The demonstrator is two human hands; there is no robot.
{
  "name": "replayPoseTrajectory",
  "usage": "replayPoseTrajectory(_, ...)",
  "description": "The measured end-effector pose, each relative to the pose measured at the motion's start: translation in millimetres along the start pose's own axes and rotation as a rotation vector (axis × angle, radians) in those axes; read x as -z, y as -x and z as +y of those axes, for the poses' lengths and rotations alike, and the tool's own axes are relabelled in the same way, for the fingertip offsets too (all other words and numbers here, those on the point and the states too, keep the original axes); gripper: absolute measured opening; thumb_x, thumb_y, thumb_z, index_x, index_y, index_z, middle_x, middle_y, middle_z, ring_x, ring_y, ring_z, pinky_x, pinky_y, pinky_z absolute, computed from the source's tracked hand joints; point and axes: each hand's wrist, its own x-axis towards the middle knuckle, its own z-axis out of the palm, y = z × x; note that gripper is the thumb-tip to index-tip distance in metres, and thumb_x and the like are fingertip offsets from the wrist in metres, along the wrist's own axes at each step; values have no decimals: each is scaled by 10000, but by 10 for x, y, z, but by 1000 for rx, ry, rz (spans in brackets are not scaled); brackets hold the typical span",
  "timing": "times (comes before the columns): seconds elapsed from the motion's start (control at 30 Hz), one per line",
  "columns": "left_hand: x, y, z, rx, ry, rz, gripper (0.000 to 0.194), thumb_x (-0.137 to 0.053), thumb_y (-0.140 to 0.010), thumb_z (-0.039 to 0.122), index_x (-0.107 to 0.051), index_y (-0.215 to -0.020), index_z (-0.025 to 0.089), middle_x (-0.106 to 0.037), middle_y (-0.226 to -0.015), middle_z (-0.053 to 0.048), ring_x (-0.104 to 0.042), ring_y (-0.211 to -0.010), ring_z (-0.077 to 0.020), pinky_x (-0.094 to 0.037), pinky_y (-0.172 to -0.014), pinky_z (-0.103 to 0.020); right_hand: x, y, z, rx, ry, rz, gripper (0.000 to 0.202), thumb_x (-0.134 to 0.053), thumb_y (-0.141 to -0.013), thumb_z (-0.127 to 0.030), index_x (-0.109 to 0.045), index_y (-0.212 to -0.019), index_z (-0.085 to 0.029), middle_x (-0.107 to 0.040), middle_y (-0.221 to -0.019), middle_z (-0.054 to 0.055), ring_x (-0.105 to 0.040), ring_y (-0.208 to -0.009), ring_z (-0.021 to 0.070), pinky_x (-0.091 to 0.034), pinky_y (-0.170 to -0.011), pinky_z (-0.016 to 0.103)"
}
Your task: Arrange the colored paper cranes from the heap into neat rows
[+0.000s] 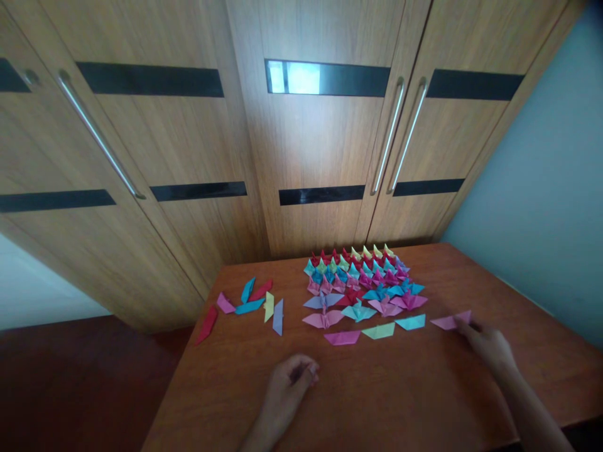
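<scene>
My right hand point(487, 345) has its fingertips on the right end of a pink folded paper piece point(445, 322), at the right end of the front row. In that row lie a light blue folded piece point(411, 322), a pale green one point(379, 331) and a magenta one point(342, 338), all flat. Near the front middle, my left hand point(292, 383) rests with its fingers curled towards the thumb, and nothing shows in it. Behind the row stand several paper cranes point(360, 273) in many colours, set close together in lines.
Several loose folded paper pieces point(249, 306) in red, blue, pink, yellow and lilac are scattered on the left of the brown wooden table point(377, 402). A wooden wardrobe point(315, 138) with metal handles stands behind the table. On the right is a pale blue wall point(541, 207).
</scene>
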Motion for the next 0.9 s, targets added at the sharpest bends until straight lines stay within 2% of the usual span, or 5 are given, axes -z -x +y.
replayPoseTrajectory(0.1,-1,5,-11,-4,-13,-5,335,-536,-809,476,-645,-734,168,-647,-690,-42,-585,-680,-181,-436,-648,-250,-37,-59,-26,-22,103,-130,546,-397,-761,-634,-697,-907,-201,-696,-833,147,-655,-831,330,-469,-642,368)
replayPoseTrajectory(0.37,-8,20,-52,-28,-46,1,302,-518,-843,425,-643,-739,170,-648,-700,-33,-583,-682,-174,-427,-646,-240,-57,-1,-270,-218,225,-108,674,-347,-744,-723,-637,-1121,-245,-652,-1033,212,-626,-933,401,-484,-676,478)
replayPoseTrajectory(0.67,-6,28,-52,-34,-41,-15,290,-518,-856,410,-641,-757,167,-646,-705,-32,-587,-693,-173,-423,-654,-240,-92,7,-280,-240,217,-81,700,-329,-753,-730,-590,-1178,-239,-642,-1058,217,-616,-947,417,-486,-670,488)
replayPoseTrajectory(0.8,-6,28,-53,-31,-24,-8,294,-517,-855,411,-641,-758,162,-644,-698,-33,-583,-682,-171,-423,-645,-240,-86,47,-224,-205,159,-4,677,-347,-768,-711,-594,-1168,-223,-672,-996,194,-636,-893,383,-487,-636,434)
replayPoseTrajectory(0.9,-6,21,-54,-31,6,-5,296,-522,-849,416,-639,-763,158,-645,-705,-34,-584,-687,-168,-431,-656,-240,-121,170,-285,-135,126,77,602,-365,-804,-640,-609,-1140,-204,-696,-920,162,-655,-796,337,-470,-596,376)
